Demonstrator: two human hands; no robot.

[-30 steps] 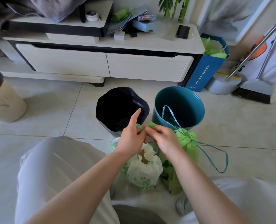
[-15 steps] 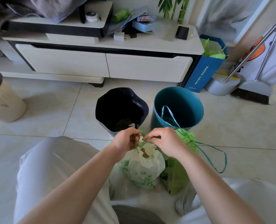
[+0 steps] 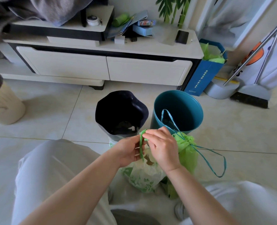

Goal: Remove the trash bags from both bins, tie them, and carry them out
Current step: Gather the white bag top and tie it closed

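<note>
Blue paper bag [image 3: 204, 75] at two o'clock printed with pale vertical lettering, too small to read; white bag [image 3: 254, 65] beside it showing a large "S". Right hand [image 3: 163, 149] pinching the top of a green handle strip [image 3: 141, 143] between thumb and fingertips. Left hand [image 3: 128, 151] curled round the same strip lower down, fingers closed on it. White leaf-printed trash bag [image 3: 144, 177] directly beneath both hands, at centre. Cinched green trash bag [image 3: 185, 150] at three o'clock of the hands, its teal drawstring [image 3: 215, 161] looping across the floor. Black-lined bin [image 3: 120, 112] at twelve o'clock, teal bin [image 3: 178, 111] at one.
</note>
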